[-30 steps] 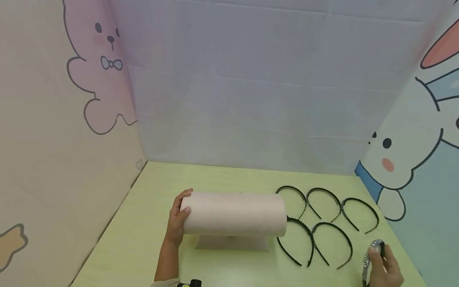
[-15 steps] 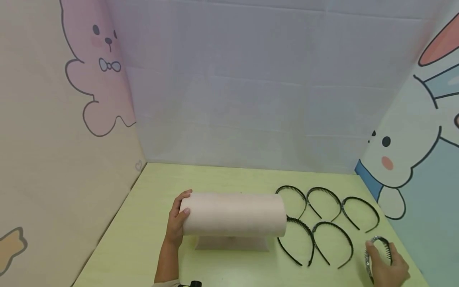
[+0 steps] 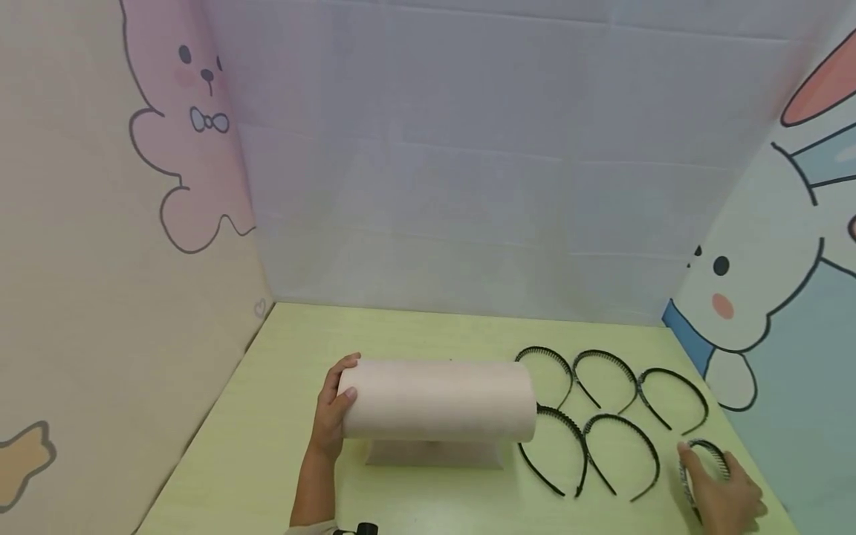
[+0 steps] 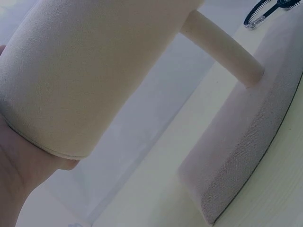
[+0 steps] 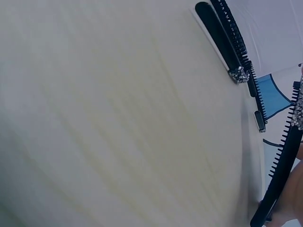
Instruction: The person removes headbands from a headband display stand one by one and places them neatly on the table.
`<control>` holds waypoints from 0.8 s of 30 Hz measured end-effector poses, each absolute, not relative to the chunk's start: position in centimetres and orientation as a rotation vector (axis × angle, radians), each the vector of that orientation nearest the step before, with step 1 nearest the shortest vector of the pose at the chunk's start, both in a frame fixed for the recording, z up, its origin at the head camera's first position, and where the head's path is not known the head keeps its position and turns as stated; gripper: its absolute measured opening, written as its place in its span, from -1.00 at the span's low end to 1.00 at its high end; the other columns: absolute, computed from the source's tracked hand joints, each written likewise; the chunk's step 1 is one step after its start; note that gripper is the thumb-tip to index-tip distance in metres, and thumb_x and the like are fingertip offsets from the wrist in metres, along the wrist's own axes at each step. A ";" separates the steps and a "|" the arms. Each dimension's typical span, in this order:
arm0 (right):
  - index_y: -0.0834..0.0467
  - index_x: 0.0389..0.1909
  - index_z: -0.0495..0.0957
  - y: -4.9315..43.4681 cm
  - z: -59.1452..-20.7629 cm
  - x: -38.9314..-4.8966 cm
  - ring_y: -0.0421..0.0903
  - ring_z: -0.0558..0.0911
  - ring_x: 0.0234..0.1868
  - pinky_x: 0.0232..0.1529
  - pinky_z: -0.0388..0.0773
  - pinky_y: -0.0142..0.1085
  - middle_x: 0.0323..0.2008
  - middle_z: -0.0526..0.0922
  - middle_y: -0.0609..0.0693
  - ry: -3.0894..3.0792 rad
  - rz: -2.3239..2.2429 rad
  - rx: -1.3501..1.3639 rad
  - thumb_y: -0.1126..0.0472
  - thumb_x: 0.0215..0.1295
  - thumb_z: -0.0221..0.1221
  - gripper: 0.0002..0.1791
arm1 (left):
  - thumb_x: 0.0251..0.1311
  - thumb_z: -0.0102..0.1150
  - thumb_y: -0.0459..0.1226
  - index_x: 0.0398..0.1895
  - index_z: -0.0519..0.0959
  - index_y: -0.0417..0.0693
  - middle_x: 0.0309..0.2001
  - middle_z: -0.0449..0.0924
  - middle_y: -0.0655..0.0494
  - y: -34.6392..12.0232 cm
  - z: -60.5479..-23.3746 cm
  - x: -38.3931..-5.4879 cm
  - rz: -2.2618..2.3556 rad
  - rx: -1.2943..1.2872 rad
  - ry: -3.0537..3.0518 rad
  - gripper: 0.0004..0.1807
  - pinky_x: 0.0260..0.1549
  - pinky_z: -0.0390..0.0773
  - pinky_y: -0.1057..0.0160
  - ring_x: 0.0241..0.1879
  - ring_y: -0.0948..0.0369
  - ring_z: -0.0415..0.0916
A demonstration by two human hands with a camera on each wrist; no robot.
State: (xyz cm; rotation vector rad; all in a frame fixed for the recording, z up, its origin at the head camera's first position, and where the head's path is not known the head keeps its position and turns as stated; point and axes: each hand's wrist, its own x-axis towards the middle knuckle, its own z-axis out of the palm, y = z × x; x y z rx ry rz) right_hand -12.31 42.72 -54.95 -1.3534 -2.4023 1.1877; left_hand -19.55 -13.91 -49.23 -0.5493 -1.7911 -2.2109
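Note:
My left hand (image 3: 329, 420) grips the left end of a pale fabric-covered headband stand (image 3: 438, 401), thumb on the near side and fingers over the far side. Its padded roll lies level on a short post (image 4: 225, 49) above a long base (image 4: 241, 142). At the front right, my right hand (image 3: 725, 499) holds a black toothed headband (image 5: 284, 161) between thumb and fingers. Silvery glitter covers part of that band, and its arch stands up from the hand. The palm hides some of its lower part in the head view.
Several black toothed headbands (image 3: 618, 417) lie in two rows on the pale yellow-green table (image 3: 281, 371), right of the stand. The stand's right end overlaps the nearest ones. A rabbit-print wall (image 3: 769, 297) borders the right side, and a plain sheet (image 3: 435, 186) the back.
My right hand has moved slightly right and turned the headband, so its arch now shows as a loop instead of a narrow edge. My left hand and the stand stay put.

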 end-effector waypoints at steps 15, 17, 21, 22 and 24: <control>0.26 0.42 -0.27 43.2 -55.5 -14.4 0.49 -0.35 0.27 0.12 -0.31 0.31 0.26 -0.29 0.58 -2.588 1.020 -1.414 -0.61 -0.17 -0.04 0.36 | 0.23 -0.20 -0.39 0.16 0.22 -0.25 0.29 0.10 -0.17 -13.8 -49.0 -19.4 -2.198 -0.546 -1.799 -0.60 -0.20 0.38 0.08 0.06 0.02 0.24; 0.27 0.41 -0.29 43.4 -55.7 -14.6 0.50 -0.38 0.26 0.11 -0.34 0.32 0.26 -0.32 0.58 -2.601 1.025 -1.419 -0.62 -0.18 -0.05 0.37 | 0.23 -0.21 -0.39 0.16 0.23 -0.23 0.29 0.10 -0.18 -13.8 -49.0 -19.4 -2.185 -0.552 -1.801 -0.60 -0.20 0.38 0.08 0.06 0.02 0.24; 0.30 0.40 -0.32 43.8 -56.1 -15.0 0.51 -0.41 0.24 0.08 -0.34 0.34 0.25 -0.38 0.59 -2.598 1.033 -1.412 -0.63 -0.17 -0.07 0.39 | 0.23 -0.21 -0.38 0.17 0.24 -0.20 0.29 0.11 -0.15 -13.8 -48.9 -19.4 -2.183 -0.547 -1.805 -0.59 -0.20 0.38 0.09 0.06 0.03 0.25; 0.32 0.40 -0.33 43.8 -56.2 -15.2 0.52 -0.42 0.23 0.07 -0.34 0.35 0.25 -0.40 0.60 -2.602 1.033 -1.412 -0.63 -0.18 -0.07 0.40 | 0.23 -0.21 -0.38 0.17 0.24 -0.20 0.29 0.11 -0.14 -13.8 -48.9 -19.4 -2.184 -0.542 -1.808 -0.59 -0.20 0.38 0.09 0.05 0.03 0.25; 0.34 0.39 -0.36 43.9 -56.3 -15.5 0.53 -0.41 0.22 0.05 -0.32 0.35 0.23 -0.40 0.62 -2.616 1.019 -1.411 -0.65 -0.21 -0.08 0.44 | 0.22 -0.20 -0.38 0.17 0.24 -0.21 0.29 0.11 -0.13 -13.8 -49.0 -19.5 -2.189 -0.530 -1.815 -0.59 -0.20 0.39 0.09 0.05 0.03 0.25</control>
